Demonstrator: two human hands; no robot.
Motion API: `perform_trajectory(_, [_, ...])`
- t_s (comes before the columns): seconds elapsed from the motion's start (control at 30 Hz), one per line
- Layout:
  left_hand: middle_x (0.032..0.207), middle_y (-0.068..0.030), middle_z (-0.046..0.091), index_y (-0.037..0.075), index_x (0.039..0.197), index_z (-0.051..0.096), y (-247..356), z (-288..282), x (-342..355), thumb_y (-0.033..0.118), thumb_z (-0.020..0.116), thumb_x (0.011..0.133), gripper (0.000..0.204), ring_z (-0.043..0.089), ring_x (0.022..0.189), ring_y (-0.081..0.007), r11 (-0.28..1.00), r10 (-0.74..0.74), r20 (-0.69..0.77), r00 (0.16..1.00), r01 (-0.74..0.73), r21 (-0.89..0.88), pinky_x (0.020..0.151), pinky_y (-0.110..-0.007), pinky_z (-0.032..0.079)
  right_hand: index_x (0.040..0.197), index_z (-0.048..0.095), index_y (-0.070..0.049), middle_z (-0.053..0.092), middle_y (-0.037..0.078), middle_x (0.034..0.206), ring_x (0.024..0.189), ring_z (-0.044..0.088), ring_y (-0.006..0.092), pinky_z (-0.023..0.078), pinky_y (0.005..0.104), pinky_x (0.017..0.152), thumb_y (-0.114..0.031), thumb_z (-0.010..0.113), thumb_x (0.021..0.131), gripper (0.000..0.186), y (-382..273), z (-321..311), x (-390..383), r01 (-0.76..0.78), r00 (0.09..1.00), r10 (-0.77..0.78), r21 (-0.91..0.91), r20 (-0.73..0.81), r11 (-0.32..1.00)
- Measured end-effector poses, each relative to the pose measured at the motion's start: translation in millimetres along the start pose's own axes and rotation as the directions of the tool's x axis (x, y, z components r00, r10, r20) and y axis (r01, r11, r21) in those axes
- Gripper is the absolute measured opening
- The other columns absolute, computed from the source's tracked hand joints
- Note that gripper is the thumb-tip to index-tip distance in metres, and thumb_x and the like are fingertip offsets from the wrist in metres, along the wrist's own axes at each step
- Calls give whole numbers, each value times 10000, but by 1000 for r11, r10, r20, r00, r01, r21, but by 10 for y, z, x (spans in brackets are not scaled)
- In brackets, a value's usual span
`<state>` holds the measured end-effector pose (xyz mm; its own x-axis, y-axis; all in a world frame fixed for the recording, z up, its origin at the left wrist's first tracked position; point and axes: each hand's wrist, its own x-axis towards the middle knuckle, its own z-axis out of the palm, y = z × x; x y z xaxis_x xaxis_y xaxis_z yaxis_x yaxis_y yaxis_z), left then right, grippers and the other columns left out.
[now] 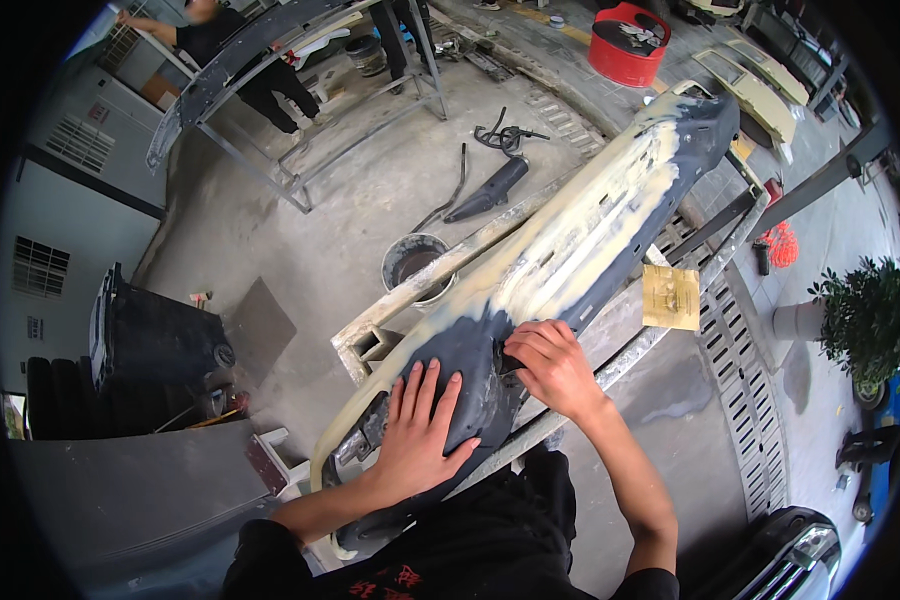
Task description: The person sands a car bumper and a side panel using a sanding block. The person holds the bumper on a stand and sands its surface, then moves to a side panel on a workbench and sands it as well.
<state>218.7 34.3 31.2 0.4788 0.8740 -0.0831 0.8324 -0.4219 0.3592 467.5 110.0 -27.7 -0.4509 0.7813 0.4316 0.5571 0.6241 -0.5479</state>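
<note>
A long car bumper [590, 215], dark grey with cream and whitish patches, lies slantwise before me on a worn metal stand [400, 300]. My left hand [417, 435] rests on the dark near end, palm down with its fingers spread. To its right, my right hand [548, 365] is closed, with bent fingertips pressed at a dark recess in the bumper. Something dark shows beneath those fingers, but I cannot make out what it is. A yellowish sheet of paper [671, 297] hangs by the bumper's right side.
Beyond the stand's left rail sits a bucket [415, 262], with a dark plastic part [488, 190] and hoses on the floor behind. A red tub [629, 45] stands far off. A potted plant [860, 310] is at right. Another person [260, 75] stands at a rack, far left.
</note>
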Motion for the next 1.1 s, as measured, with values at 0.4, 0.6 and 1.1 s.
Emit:
perform_trajectory(0.4, [1575,-315,269,16,1533,359,-58,35,-51,414,738,860,869,253,1456,-514,999,26,-45,999,-28,-28,1177,-641,203,957,677,-93,658,21,1034,1059,610,201,441,366,967,-102,673,722,235,-12,-117,336,346,928,-296,-229,226,910])
perform_trajectory(0.6, [1579,-309,267,26,1535,361,-60,36,-61,415,742,855,871,253,1459,-510,999,25,-60,998,-27,-34,1179,-641,202,994,663,-83,660,32,1054,1061,615,216,443,368,966,-75,701,732,265,182,-48,260,271,953,-240,-168,188,948])
perform_trajectory(1.1, [1585,-246,304,81,1519,408,-1,29,-84,434,720,857,813,282,1470,-454,998,-56,-77,995,54,-21,1206,-589,224,974,665,-9,691,150,942,864,684,358,551,387,764,-106,775,826,208,475,63,398,-212,944,102,339,315,917])
